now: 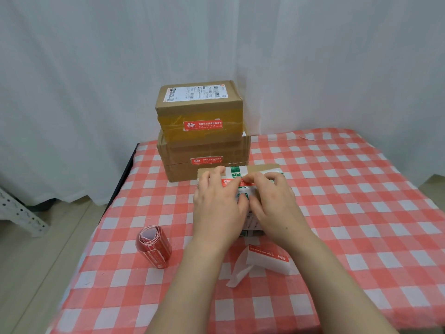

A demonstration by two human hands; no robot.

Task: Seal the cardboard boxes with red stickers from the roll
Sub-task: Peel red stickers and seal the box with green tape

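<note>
nearest to me, between my forearms, a torn strip of white backing paper (pixel 240 271) lies on the checked tablecloth (pixel 361 213), with one spare sticker (pixel 268 256) on it. to its left the sticker roll (pixel 154 247) lies on its side, loosely wound.

past that, both hands are on the small box (pixel 265 168), which sits mid-table just in front of the stack. a red sticker (pixel 231 183) runs across the box's top over the white tape with green print. my left hand (pixel 216 203) lies fairly flat, fingers pressing on the sticker's left part. my right hand (pixel 272 201) has its fingers bent onto the right end; i cannot tell whether they pinch the end or only press it down.

my read on handling: the sticker is thin, limp and tacky, so it should crease or stick to itself if lifted in the middle. better to hold it by one end and smooth outward. the box looks light and may slide on the cloth, so one hand should steady it.

behind it, the lower box (pixel 183 172) and the upper box (pixel 199 109) stand stacked, each with a red seal on its front. a white curtain (pixel 96 68) hangs at the back.
</note>
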